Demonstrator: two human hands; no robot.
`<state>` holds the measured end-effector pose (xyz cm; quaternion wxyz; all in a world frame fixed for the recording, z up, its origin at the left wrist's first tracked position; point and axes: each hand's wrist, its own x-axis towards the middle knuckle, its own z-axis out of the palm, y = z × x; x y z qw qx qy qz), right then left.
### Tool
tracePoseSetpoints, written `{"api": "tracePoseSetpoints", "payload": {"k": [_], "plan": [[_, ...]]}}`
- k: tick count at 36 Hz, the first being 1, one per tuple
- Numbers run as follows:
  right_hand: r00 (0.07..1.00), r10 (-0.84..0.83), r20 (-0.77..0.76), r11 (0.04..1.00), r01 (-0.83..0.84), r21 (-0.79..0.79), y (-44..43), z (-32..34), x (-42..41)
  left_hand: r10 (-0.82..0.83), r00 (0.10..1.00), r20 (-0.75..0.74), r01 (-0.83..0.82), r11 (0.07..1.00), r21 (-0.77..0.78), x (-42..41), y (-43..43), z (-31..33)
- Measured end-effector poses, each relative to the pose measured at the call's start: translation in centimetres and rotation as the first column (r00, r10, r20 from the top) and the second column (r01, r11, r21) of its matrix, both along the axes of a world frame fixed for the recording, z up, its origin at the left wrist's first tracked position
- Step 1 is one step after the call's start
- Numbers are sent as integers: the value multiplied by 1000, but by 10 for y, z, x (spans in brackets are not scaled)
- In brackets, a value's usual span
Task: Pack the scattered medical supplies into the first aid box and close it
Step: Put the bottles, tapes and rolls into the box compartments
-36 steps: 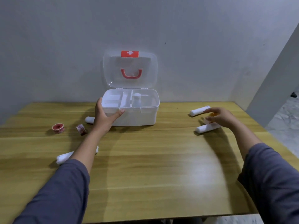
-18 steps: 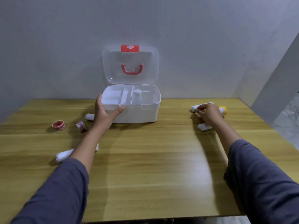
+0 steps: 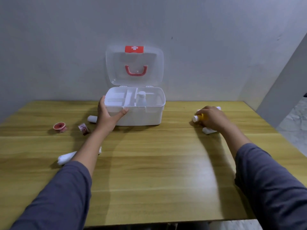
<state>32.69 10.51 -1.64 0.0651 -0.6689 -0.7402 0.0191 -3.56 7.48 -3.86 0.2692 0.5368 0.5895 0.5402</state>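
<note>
The white first aid box (image 3: 146,117) stands open at the back of the table, its clear lid (image 3: 149,63) upright, a white bottle (image 3: 141,97) inside. My left hand (image 3: 106,115) grips the box's front left corner. My right hand (image 3: 211,118) is closed around a yellow bottle with a white cap (image 3: 197,118) on the right side of the table. White gauze rolls lie by that hand: one (image 3: 208,130) in front, one (image 3: 218,107) behind. Other rolls lie left of the box (image 3: 92,119) and under my left forearm (image 3: 66,157).
A red tape roll (image 3: 59,127) and a small red-and-white packet (image 3: 83,128) lie on the left of the wooden table (image 3: 149,163). A grey wall stands right behind the box. The table's right edge borders a pillar and a marble floor.
My right hand has reached past the gauze rolls and closed on the yellow bottle. The left hand has stayed on the box corner.
</note>
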Motion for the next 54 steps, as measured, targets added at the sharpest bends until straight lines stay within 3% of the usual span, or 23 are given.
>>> {"api": "tracePoseSetpoints", "payload": {"k": [4, 8, 11, 14, 17, 19, 20, 23, 25, 31, 36, 43, 49, 54], "plan": [[999, 35, 38, 994, -39, 104, 0, -9, -10, -2, 1000, 0, 2, 1000, -2, 1, -2, 2], [943, 75, -325, 981, -11, 195, 2, -2, -25, -4, 1000, -2, 4, 1000, -12, 1, -3, 3], [775, 154, -613, 954, 43, 295, 1, 20, -44, -10, 1000, 1, 10, 1000, -7, 0, -2, 3], [496, 243, -834, 938, 99, 332, -3, 47, -68, -19, 1000, -1, 19, 1000, -1, 0, -3, 3], [198, 344, -918, 934, 23, 356, -7, 70, -89, -25, 1000, -12, 25, 1000, 0, 0, -2, 4], [120, 333, -935, 943, -56, 328, -8, 79, -104, -25, 999, -23, 25, 1000, -10, -1, -1, 4], [150, 323, -935, 946, -86, 313, -7, 81, -111, -23, 999, -30, 23, 1000, -13, -1, -1, 5], [444, 338, -830, 941, -145, 305, -4, 78, -128, -15, 999, -48, 15, 1000, -5, 0, -2, 7], [586, 344, -734, 938, -180, 296, -2, 71, -136, -9, 998, -61, 10, 1000, 6, -1, -1, 8], [748, 357, -560, 932, -249, 262, 1, 54, -152, 0, 997, -80, 1, 1000, 3, -2, -1, 8], [778, 396, -488, 916, -297, 270, 5, 52, -151, -1, 996, -87, 3, 1000, 19, -1, -3, 8], [701, 402, -589, 899, -180, 399, -10, 38, -120, -16, 996, -87, 18, 1000, 13, 0, -6, 10], [792, 237, -563, 954, -82, 287, -44, -3, -28, -25, 994, -103, 24, 1000, -9, -3, -5, 10], [900, 118, -421, 971, -15, 239, -58, -30, 21, -14, 995, -98, 14, 1000, -3, -2, -4, 8]]}}
